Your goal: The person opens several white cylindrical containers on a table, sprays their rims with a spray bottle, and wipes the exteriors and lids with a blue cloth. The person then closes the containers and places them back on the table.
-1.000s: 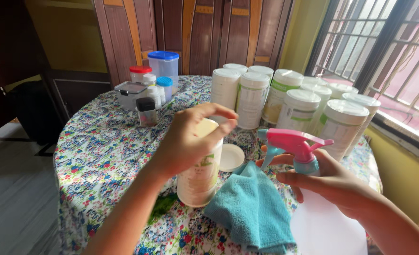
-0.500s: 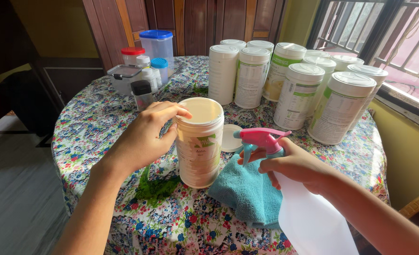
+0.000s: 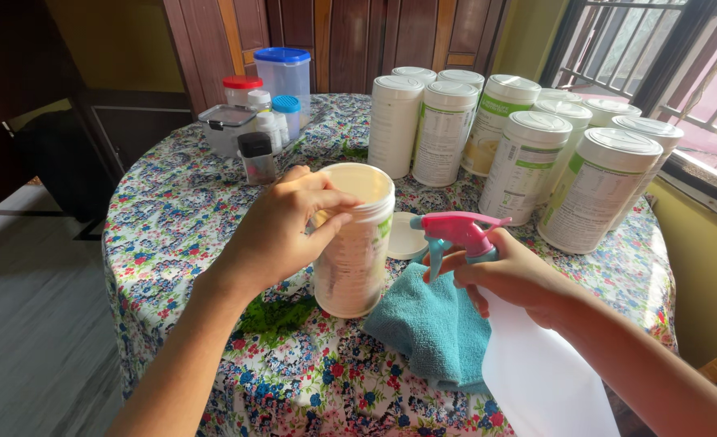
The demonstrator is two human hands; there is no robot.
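Note:
My left hand (image 3: pixel 281 231) grips an open white canister (image 3: pixel 354 243) by its upper side, standing it upright on the floral tablecloth (image 3: pixel 172 218). The canister's round white lid (image 3: pixel 405 236) lies flat just behind it. My right hand (image 3: pixel 512 275) holds a white spray bottle (image 3: pixel 536 372) by the neck, its pink trigger head (image 3: pixel 455 228) pointing left at the canister. A teal cloth (image 3: pixel 435 324) lies crumpled on the table under the sprayer, right of the canister.
Several capped white canisters (image 3: pixel 528 154) stand in a cluster at the back right. At the back left are a blue-lidded clear container (image 3: pixel 287 77), a red-lidded jar (image 3: pixel 241 89), a grey box (image 3: pixel 227 125) and small bottles (image 3: pixel 257 158). A barred window (image 3: pixel 666 57) is right.
The view has dropped closer to the table. My left hand has shifted from the canister's top to its upper side. The spray bottle has stayed aimed at the canister.

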